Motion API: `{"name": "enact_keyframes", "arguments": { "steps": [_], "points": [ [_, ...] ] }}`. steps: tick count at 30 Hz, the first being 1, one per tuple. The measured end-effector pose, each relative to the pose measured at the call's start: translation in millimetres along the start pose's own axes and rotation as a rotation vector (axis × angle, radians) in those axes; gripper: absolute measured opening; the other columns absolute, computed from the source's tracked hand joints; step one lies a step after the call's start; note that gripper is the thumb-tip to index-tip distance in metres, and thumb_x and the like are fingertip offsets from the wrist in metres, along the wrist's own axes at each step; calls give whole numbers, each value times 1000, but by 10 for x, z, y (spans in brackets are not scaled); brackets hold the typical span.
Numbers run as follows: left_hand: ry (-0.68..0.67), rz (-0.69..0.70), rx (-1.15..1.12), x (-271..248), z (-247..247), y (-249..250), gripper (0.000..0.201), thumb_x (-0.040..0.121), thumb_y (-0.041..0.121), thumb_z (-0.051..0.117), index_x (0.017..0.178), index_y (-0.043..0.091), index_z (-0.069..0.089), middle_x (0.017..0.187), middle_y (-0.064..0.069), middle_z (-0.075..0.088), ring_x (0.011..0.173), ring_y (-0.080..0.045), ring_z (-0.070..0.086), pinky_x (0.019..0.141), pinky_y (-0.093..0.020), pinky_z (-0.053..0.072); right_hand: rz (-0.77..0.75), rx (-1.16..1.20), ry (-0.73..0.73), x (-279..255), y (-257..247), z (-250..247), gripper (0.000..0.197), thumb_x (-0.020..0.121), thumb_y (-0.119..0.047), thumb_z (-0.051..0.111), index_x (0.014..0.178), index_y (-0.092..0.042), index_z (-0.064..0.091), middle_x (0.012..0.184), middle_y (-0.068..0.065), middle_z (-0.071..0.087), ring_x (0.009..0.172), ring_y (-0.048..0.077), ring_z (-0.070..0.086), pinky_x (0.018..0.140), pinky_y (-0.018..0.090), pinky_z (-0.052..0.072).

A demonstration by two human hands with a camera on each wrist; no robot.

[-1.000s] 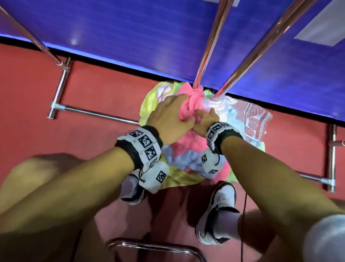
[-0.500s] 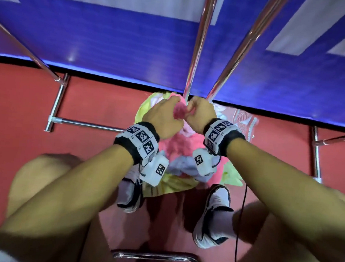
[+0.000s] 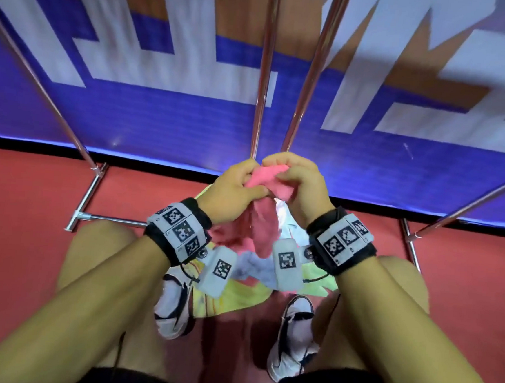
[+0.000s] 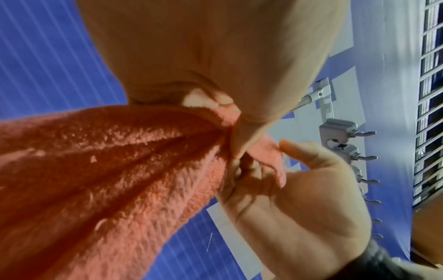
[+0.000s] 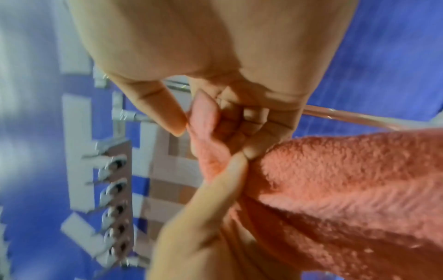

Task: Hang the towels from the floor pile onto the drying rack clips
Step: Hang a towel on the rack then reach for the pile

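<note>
We are holding one pink towel (image 3: pixel 258 222) up in front of us, between the two chrome uprights of the drying rack (image 3: pixel 265 71) and above the floor pile (image 3: pixel 237 296) lying between our shoes. Our left hand (image 3: pixel 233 189) is pinching a bunched edge of it between thumb and curled fingers, and our right hand (image 3: pixel 299 189) is gripping the same edge just beside, so the two hands are nearly touching. The rest of the cloth is hanging down between our wrists toward the pile.

We are judging the towel to be light, soft and fluffy: it is folding into deep pleats under its own weight and is holding no shape. Its pile looks grippy rather than slick, and nothing about it seems fragile. The sensible hold is along the top hem, with the hands spreading apart toward two corners, so a flat bit of edge is offered to each clip.

The clips (image 4: pixel 345 144) are showing only in the wrist views, as a row of metal pegs on a bar to the far side, and in the right wrist view they are blurring badly. We are not seeing whether any clip is open. The towel's corners and lower end are hidden behind our hands and wrist cameras, and our forearms are covering much of the pile.
</note>
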State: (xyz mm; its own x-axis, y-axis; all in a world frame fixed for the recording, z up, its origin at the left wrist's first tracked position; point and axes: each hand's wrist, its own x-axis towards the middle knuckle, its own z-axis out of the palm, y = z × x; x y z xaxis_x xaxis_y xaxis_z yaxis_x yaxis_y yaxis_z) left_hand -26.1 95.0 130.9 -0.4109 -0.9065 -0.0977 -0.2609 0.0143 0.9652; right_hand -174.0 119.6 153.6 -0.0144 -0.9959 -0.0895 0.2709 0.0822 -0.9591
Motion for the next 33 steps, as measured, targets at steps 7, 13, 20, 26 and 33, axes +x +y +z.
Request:
{"name": "enact_keyframes", "arguments": {
  "steps": [7, 13, 20, 26, 33],
  "points": [
    [258, -45, -55, -291, 127, -372, 28, 69, 38, 61, 82, 14, 62, 78, 3, 62, 71, -12, 55, 72, -37, 46, 52, -227, 50, -266, 460, 35, 62, 57, -3, 51, 118, -16, 52, 74, 10, 45, 58, 13, 46, 54, 23, 42],
    [376, -75, -309, -272, 117, -350, 21, 82, 32, 63, 89, 13, 67, 88, -13, 67, 82, -23, 61, 82, -41, 52, -23, -691, -44, -388, 680, 3, 93, 60, -33, 92, 139, -27, 42, 100, -8, 60, 89, 14, 62, 78, 27, 54],
    [404, -184, -337, -232, 201, -456, 40, 78, 52, 60, 87, 15, 70, 91, -20, 72, 90, -39, 69, 90, -55, 54, -268, -943, 122, -468, 819, 20, 49, 70, -32, 80, 110, -21, 55, 93, -12, 49, 84, 11, 50, 72, 23, 46],
    [254, -167, -374, -267, 320, -367, 19, 96, 11, 56, 84, 14, 71, 84, -11, 70, 84, -26, 66, 92, -53, 52, -247, -910, 147, -431, 935, -40, 29, 77, -29, 77, 73, -22, 50, 68, -7, 50, 62, 11, 44, 61, 29, 44],
    [249, -124, -302, -233, 304, -387, 16, 66, 32, 77, 70, 17, 77, 82, -19, 74, 79, -29, 66, 90, -56, 53, -163, -813, 210, -397, 902, -133, 19, 72, -4, 64, 79, -18, 54, 66, -10, 52, 58, 7, 46, 61, 15, 42]
  ]
}}
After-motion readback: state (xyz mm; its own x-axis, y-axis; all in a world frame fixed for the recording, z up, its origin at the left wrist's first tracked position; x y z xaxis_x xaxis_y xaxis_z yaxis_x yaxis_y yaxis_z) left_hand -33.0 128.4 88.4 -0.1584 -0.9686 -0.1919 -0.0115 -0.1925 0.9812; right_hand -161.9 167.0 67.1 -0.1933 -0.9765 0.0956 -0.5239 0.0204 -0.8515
